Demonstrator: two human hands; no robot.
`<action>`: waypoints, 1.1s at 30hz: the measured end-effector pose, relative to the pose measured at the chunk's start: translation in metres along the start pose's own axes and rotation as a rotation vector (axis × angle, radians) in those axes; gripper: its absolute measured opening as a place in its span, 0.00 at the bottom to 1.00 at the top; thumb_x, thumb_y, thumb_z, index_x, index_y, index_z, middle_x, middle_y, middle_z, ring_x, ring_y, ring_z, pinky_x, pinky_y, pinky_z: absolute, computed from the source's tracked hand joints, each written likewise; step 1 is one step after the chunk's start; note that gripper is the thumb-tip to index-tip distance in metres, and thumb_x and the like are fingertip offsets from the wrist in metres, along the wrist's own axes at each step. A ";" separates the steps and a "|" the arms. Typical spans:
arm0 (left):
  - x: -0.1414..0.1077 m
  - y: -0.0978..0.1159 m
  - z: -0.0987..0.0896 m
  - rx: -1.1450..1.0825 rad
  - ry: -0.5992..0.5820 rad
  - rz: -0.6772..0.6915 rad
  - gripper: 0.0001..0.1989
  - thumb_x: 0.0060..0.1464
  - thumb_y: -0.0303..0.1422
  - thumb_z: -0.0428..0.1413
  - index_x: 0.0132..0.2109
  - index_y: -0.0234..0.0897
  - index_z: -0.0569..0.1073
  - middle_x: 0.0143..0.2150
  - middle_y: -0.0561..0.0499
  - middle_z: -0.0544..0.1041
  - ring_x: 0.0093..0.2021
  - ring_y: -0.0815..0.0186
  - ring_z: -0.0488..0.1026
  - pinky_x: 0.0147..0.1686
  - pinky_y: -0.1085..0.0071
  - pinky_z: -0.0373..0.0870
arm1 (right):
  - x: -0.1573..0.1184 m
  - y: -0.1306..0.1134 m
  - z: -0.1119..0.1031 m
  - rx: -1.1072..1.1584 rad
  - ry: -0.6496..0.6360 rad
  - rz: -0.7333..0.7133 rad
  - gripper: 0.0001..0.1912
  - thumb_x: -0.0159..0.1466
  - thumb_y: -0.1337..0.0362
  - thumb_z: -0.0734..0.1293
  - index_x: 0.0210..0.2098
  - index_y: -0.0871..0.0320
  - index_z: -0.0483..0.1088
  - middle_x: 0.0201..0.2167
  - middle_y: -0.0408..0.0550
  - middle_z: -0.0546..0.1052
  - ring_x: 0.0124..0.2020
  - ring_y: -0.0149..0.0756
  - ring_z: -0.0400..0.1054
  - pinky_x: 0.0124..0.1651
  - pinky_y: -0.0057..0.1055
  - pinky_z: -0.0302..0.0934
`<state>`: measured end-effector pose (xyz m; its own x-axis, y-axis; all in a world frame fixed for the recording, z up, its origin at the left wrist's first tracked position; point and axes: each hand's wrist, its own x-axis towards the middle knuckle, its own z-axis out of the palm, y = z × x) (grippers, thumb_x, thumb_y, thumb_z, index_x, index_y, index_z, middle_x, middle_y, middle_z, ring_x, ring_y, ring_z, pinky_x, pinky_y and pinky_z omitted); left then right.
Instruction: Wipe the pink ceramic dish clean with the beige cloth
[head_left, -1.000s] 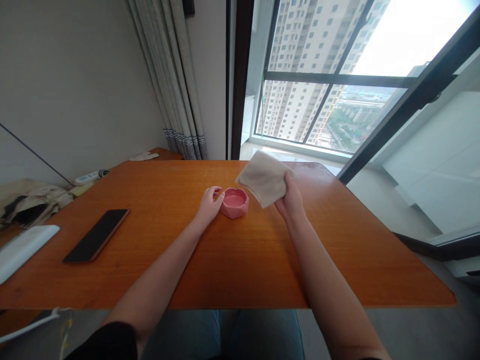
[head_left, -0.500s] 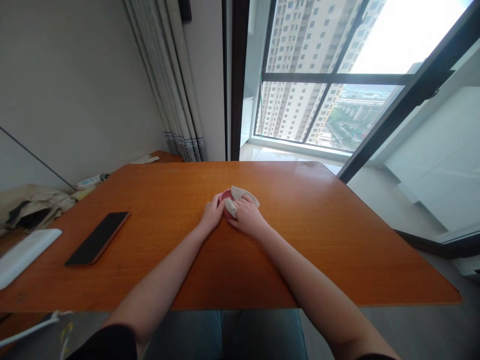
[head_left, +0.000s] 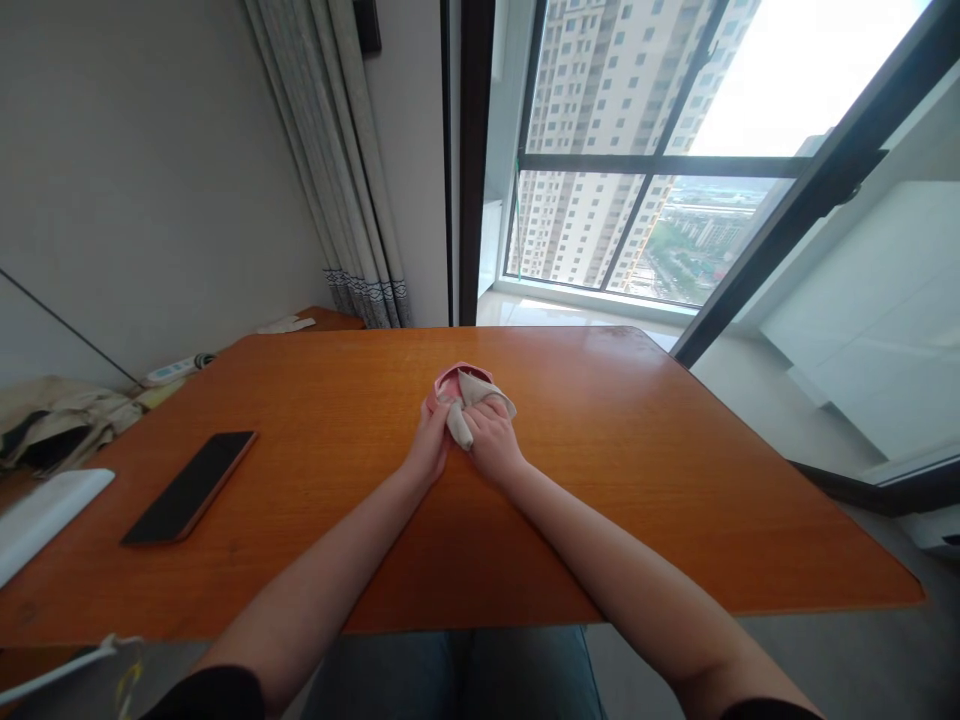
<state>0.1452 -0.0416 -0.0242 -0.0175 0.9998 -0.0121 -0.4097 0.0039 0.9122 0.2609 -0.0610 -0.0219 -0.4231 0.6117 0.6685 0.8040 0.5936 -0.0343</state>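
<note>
Over the middle of the wooden table [head_left: 360,400], my left hand [head_left: 430,440] is closed on the near left rim of a pink bowl [head_left: 450,383]. The bowl's hollow side faces up and toward me, and its near part is hidden by my hands. My right hand [head_left: 492,436] is closed on a whitish cloth [head_left: 480,390], pressing it against the inside of the bowl. One end of the cloth hangs down between my two hands.
A black phone [head_left: 191,488] lies on the table's left side, beside a white flat object [head_left: 52,515] at the edge. Beyond the left edge are a beige cloth bag [head_left: 67,405] and a power strip [head_left: 171,371]. A white cable [head_left: 67,668] shows at the lower left.
The bowl has turned and tilted, so more of its pink rim shows above my hands. My right hand has shifted slightly with the cloth, whose end now hangs lower. The view has moved a little.
</note>
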 end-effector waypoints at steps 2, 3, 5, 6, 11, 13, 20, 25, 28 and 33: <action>0.003 0.007 -0.005 0.203 0.033 0.146 0.15 0.49 0.36 0.55 0.43 0.37 0.65 0.38 0.52 0.71 0.39 0.67 0.70 0.43 0.69 0.67 | 0.001 0.003 -0.003 0.035 -0.004 -0.063 0.12 0.65 0.69 0.55 0.34 0.59 0.69 0.29 0.47 0.74 0.34 0.35 0.64 0.51 0.35 0.51; 0.006 0.013 -0.009 0.337 0.029 0.221 0.13 0.48 0.35 0.55 0.42 0.37 0.65 0.38 0.52 0.70 0.39 0.67 0.69 0.43 0.69 0.67 | 0.001 0.006 -0.005 0.048 -0.014 -0.103 0.11 0.65 0.69 0.56 0.35 0.59 0.70 0.30 0.47 0.74 0.35 0.35 0.64 0.52 0.36 0.51; 0.011 0.027 -0.017 0.581 -0.022 0.327 0.11 0.48 0.35 0.54 0.40 0.37 0.66 0.37 0.52 0.71 0.39 0.65 0.69 0.43 0.67 0.66 | -0.001 0.014 -0.009 0.049 -0.029 -0.195 0.11 0.65 0.69 0.56 0.38 0.59 0.70 0.33 0.48 0.75 0.39 0.35 0.65 0.55 0.36 0.50; 0.013 0.034 -0.020 0.675 -0.060 0.351 0.11 0.48 0.35 0.54 0.39 0.36 0.67 0.36 0.52 0.71 0.40 0.64 0.69 0.43 0.67 0.66 | -0.003 0.018 -0.010 0.036 -0.036 -0.245 0.12 0.66 0.69 0.56 0.40 0.59 0.70 0.35 0.48 0.75 0.42 0.36 0.65 0.56 0.37 0.50; 0.009 0.045 -0.019 0.833 -0.155 0.384 0.17 0.48 0.38 0.56 0.46 0.37 0.67 0.42 0.50 0.74 0.43 0.60 0.71 0.45 0.63 0.67 | -0.011 0.025 -0.005 -0.093 0.046 -0.151 0.12 0.67 0.68 0.56 0.45 0.56 0.69 0.40 0.47 0.75 0.47 0.37 0.64 0.62 0.47 0.41; 0.003 0.037 -0.013 0.772 -0.094 0.418 0.24 0.48 0.39 0.57 0.52 0.38 0.63 0.48 0.47 0.72 0.49 0.58 0.69 0.50 0.62 0.65 | -0.012 0.023 0.002 -0.118 0.058 -0.065 0.11 0.67 0.66 0.57 0.41 0.56 0.71 0.37 0.47 0.75 0.44 0.37 0.64 0.61 0.48 0.44; -0.007 0.014 -0.002 0.589 -0.058 0.496 0.30 0.52 0.33 0.53 0.60 0.37 0.53 0.61 0.42 0.61 0.62 0.59 0.59 0.61 0.60 0.53 | -0.009 0.024 0.003 -0.025 0.018 -0.101 0.10 0.66 0.68 0.59 0.39 0.57 0.72 0.34 0.49 0.75 0.43 0.38 0.63 0.48 0.37 0.57; 0.010 0.026 -0.017 0.698 -0.163 0.478 0.29 0.47 0.26 0.51 0.59 0.36 0.58 0.59 0.43 0.64 0.60 0.58 0.61 0.62 0.59 0.53 | -0.005 0.029 -0.003 -0.059 -0.080 -0.146 0.10 0.66 0.67 0.59 0.34 0.56 0.71 0.33 0.47 0.74 0.41 0.36 0.64 0.45 0.34 0.57; 0.015 0.032 -0.025 0.784 -0.288 0.459 0.30 0.46 0.26 0.53 0.59 0.37 0.60 0.59 0.44 0.65 0.60 0.56 0.61 0.61 0.58 0.54 | -0.006 0.030 -0.004 -0.096 -0.081 -0.147 0.10 0.67 0.66 0.58 0.35 0.57 0.70 0.36 0.49 0.74 0.43 0.37 0.64 0.46 0.36 0.56; 0.005 0.027 -0.017 0.607 -0.159 0.349 0.36 0.49 0.38 0.57 0.63 0.39 0.53 0.58 0.43 0.66 0.58 0.55 0.64 0.57 0.57 0.59 | -0.008 0.026 -0.004 -0.112 -0.079 -0.109 0.08 0.66 0.67 0.59 0.36 0.57 0.70 0.35 0.49 0.74 0.43 0.38 0.64 0.45 0.37 0.56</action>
<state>0.1180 -0.0364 -0.0063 0.0973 0.9354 0.3399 0.1757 -0.3524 0.9192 0.2865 -0.0529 -0.0257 -0.5385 0.5883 0.6033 0.7910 0.5996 0.1214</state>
